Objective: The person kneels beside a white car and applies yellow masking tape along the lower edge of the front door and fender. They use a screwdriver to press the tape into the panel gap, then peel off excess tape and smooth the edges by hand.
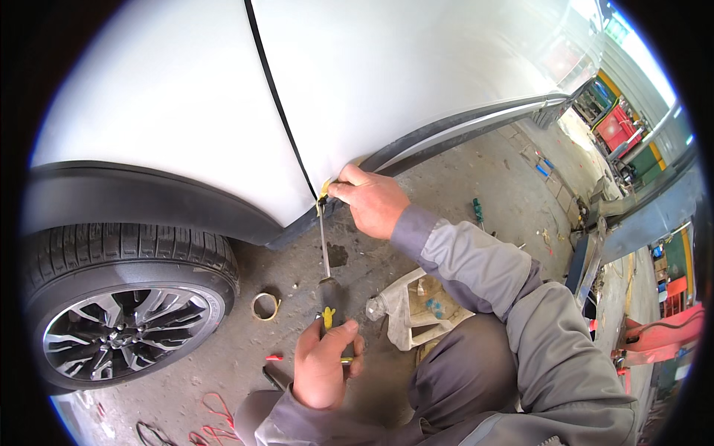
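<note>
My left hand (323, 368) is closed around the lower end of a screwdriver with a dark and yellow handle (330, 297). Its thin metal shaft (323, 241) points up toward the bottom of the dark gap between two white car panels (297, 152). There my right hand (375, 204) pinches a small yellow piece (325, 188), mostly covered by the fingertips. The shaft's tip ends just below that piece, and I cannot tell whether it touches. A second yellow-edged bit (346, 361) shows beside the left fingers.
A wheel (123, 338) stands at left under a black arch. On the floor lie a tape roll (265, 305), a small red piece (274, 357), red wires (216, 416), a green-handled tool (477, 210) and blue-handled pliers (544, 167). A dirty pale plastic stool (400, 320) is by my knee.
</note>
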Demonstrator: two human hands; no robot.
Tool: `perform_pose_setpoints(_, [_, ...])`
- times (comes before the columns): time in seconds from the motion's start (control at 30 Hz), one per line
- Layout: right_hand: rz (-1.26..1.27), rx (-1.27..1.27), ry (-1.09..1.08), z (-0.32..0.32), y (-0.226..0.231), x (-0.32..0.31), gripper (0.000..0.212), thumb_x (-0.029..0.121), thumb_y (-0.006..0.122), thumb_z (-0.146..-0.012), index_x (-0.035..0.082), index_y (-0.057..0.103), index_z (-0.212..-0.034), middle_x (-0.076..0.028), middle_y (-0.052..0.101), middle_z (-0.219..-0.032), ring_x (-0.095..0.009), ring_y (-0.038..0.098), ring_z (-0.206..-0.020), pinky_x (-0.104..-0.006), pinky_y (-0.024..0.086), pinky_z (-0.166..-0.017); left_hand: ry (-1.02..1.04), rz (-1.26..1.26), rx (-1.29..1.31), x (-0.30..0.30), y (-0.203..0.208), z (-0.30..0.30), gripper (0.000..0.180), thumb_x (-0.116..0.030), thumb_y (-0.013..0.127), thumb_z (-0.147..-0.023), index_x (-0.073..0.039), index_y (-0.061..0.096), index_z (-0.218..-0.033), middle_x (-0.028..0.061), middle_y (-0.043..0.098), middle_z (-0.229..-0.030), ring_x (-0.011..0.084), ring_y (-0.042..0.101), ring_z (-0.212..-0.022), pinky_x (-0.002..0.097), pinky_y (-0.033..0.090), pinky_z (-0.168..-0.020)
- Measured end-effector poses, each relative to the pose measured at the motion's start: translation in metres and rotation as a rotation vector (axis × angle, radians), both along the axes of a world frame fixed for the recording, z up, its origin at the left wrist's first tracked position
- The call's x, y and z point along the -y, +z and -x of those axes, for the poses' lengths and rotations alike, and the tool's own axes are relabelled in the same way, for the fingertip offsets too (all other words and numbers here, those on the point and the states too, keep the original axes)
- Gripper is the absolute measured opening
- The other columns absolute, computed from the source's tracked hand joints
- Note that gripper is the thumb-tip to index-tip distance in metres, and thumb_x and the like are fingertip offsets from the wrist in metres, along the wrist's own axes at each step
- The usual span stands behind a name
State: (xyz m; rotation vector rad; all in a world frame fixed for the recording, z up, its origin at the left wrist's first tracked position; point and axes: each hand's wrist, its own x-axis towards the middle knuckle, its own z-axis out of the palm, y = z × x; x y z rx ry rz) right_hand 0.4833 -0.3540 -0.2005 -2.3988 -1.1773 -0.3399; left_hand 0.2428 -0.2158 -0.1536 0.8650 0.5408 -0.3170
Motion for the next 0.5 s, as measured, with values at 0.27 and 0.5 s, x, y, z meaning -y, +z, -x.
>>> perform_pose_setpoints(0.27, [-0.024,0.021,0.026,-0.002,-0.001,0.001,0.03,-0.004,0.058,-0.088,0.006,0.071,-0.114,-0.01,0.061,-0.107,-0.031,0.067,-0.093,-0.0414,0.054,-0.079,-0.336,-1.108,0.199,0.011,0.017,-0.011,0.037,-0.027,0.07,-0.092,0.008,0.058,-0.094,0.0209,0.067,-0.069,0.0406,0.068,-0.066,0.0462,0.052,-0.061])
perform_pose_setpoints(0.5, [-0.005,0.014,0.028,-0.002,0.0,0.003,0.032,-0.001,0.057,-0.089,0.008,0.071,-0.116,-0.01,0.06,-0.106,-0.032,0.066,-0.092,-0.0437,0.053,-0.078,-0.294,-1.285,0.18,0.015,0.017,-0.009,0.041,-0.028,0.072,-0.088,0.01,0.057,-0.093,0.03,0.067,-0.075,0.0489,0.069,-0.074,0.0505,0.055,-0.069])
